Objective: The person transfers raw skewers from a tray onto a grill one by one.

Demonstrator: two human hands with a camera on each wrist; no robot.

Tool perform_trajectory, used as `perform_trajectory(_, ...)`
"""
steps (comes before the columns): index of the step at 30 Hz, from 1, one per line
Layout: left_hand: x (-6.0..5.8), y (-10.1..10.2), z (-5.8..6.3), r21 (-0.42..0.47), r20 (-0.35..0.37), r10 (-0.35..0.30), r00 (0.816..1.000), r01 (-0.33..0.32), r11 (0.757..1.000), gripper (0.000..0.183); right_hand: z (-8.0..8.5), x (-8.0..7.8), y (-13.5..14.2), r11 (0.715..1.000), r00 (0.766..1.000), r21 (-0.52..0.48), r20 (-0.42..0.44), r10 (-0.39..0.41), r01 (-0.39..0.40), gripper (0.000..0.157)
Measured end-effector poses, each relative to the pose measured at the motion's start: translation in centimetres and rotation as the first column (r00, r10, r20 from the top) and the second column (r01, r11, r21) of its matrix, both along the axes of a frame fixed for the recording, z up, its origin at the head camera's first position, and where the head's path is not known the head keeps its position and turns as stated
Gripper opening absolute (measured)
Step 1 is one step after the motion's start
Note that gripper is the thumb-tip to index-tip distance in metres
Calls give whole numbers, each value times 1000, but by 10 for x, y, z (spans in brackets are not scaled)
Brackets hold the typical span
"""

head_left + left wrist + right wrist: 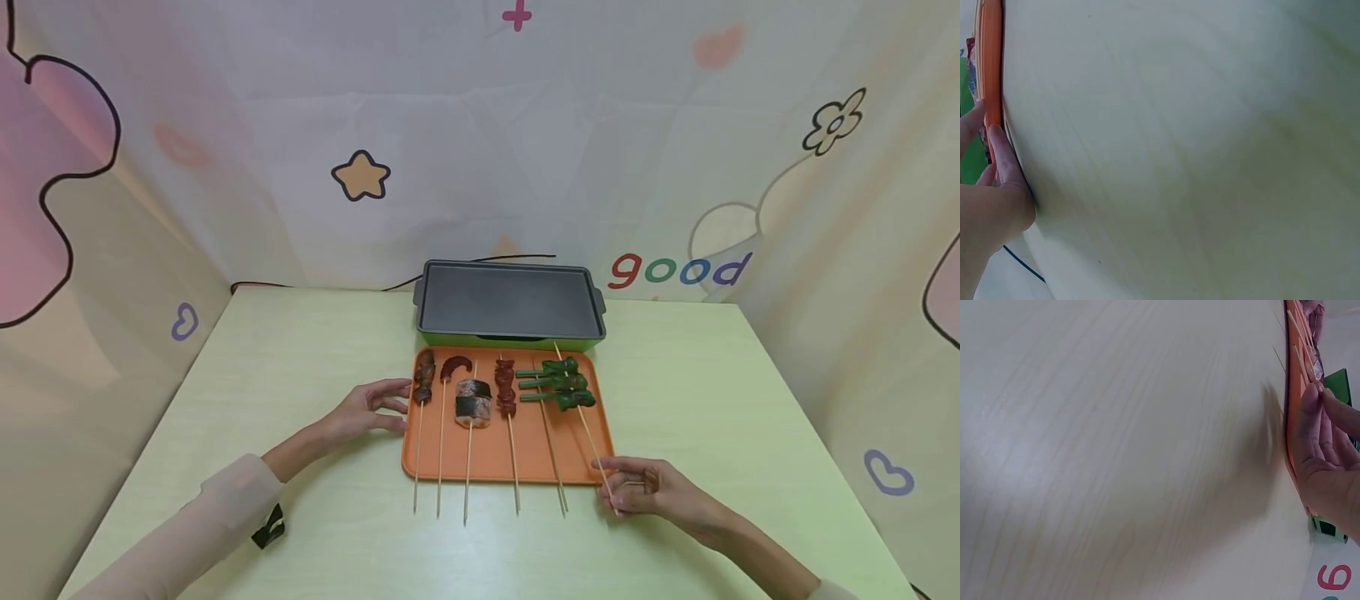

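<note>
An orange tray (528,454) carries a row of food skewers. My left hand (375,407) rests against the tray's left edge, its fingers loosely extended, beside the brown meat skewer (424,379). My right hand (637,486), at the front right corner, pinches the lower stick of a green vegetable skewer (573,385) between thumb and fingers; the right wrist view shows this pinch from the side. That skewer's green top lies over the tray's right part. Between the hands are a curled dark red skewer (456,367), a black-banded pale skewer (473,404) and a red meat skewer (506,387).
Directly behind the tray stands a grey grill pan (510,298) on a green base. Several skewer sticks reach past the tray's front rim over the pale table (337,533). Printed curtains (480,167) close off the back and sides.
</note>
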State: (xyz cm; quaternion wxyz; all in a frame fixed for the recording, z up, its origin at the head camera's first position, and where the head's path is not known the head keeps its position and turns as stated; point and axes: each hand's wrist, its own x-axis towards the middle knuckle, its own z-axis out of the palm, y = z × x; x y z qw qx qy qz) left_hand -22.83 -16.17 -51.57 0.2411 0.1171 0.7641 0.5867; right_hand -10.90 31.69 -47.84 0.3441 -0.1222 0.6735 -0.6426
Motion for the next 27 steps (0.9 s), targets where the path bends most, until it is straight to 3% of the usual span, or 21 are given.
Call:
perform_trajectory(14,1,-3,-2,32,-25,-19,1000,20,999,71,3,-7,-9,999,996,-14,-70,48,-49,63)
perform_trajectory(27,-1,-3,-2,32,-17,-16,1000,17,999,72,12,-24,-22,1000,989,22,-146,5,-1,62)
